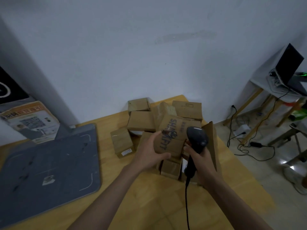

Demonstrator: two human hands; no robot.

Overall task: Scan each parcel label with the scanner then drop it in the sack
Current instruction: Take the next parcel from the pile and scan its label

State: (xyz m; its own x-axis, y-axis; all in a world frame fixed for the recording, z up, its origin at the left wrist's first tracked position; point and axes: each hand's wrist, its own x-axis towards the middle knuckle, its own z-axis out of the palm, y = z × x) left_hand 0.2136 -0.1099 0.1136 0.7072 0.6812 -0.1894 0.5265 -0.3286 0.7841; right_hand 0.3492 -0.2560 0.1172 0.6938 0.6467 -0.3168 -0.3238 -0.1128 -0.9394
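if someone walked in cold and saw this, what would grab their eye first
Most likely the two hands at centre: the left hand grips a cardboard parcel printed with dark lettering, and the right hand holds a black corded scanner right beside it. Behind them a heap of small brown boxes crowds the far end of the wooden table. A large grey mat lies on the table's left side.
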